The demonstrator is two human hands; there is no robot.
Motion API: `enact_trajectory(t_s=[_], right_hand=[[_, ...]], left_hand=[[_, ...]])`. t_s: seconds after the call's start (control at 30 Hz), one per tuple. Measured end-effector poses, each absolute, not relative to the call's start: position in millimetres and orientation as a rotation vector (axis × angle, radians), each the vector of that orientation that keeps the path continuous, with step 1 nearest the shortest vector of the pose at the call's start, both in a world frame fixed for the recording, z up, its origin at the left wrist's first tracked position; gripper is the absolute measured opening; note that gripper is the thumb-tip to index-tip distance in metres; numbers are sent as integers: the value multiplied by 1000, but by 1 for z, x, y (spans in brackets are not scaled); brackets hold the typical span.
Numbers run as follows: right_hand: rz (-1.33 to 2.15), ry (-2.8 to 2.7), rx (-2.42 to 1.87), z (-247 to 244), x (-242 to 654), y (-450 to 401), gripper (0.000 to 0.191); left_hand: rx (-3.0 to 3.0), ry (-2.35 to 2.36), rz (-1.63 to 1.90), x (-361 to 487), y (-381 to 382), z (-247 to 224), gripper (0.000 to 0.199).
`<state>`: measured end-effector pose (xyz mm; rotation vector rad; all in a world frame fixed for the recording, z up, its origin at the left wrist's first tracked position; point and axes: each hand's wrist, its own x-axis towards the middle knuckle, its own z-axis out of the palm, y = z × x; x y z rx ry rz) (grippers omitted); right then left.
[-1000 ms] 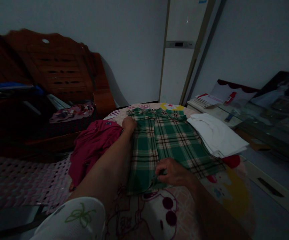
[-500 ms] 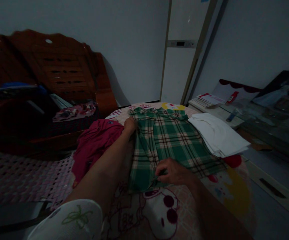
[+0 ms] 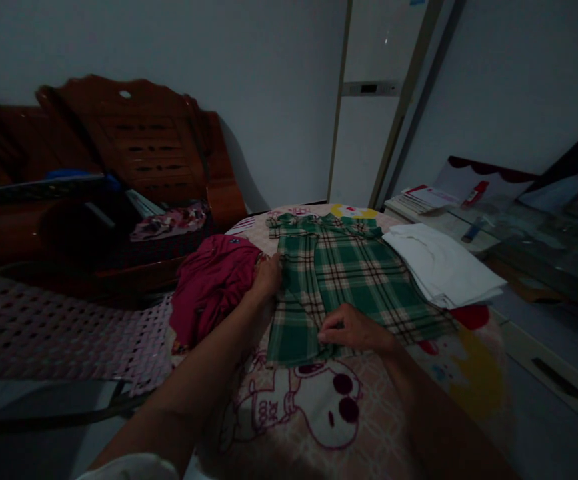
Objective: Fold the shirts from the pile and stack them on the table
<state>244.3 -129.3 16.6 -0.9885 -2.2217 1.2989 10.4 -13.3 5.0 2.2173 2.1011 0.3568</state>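
Note:
A green plaid shirt (image 3: 356,273) lies spread on the round table, with its left side folded inward in a long strip. My left hand (image 3: 269,275) is closed on the shirt's left edge, about halfway up. Near the bottom hem, my right hand (image 3: 351,327) pinches the cloth of the folded strip; its fingertips are partly hidden. Left of the shirt sits a crumpled magenta garment (image 3: 213,283), close beside my left wrist. A folded white cloth (image 3: 441,263) rests at the shirt's right side, touching or overlapping its edge.
A patterned tablecloth (image 3: 319,413) with cartoon figures covers the table. Behind on the left stands a carved wooden bench (image 3: 149,147) with clothing on it. A woven pink chair (image 3: 69,340) is at the left. To the right is a glass-topped cabinet (image 3: 533,240) with papers.
My left hand has slid slightly down the shirt's left edge. The folded strip now lies flatter and straighter at the bottom. The whole view has shifted a little to the left.

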Motion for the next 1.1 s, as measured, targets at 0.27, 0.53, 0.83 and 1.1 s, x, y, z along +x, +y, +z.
enact_trajectory(t_s=[0.27,0.53,0.83,1.1], right_hand=[[1354,-2089,-1025,19,241,-130,24],[1115,-1741,-1343,18,233,-115,20],[527,-1845,-1705,20,224,-9,26],[264,-1813,-2117,22,204,81,34]], left_hand=[[2418,1976,592,13,-47,18,27],[2502,1213,665,27,-122,-1,20],[2620,862,597,40,-138,-9,29],[2631,854,616,42,-138,-19,28]])
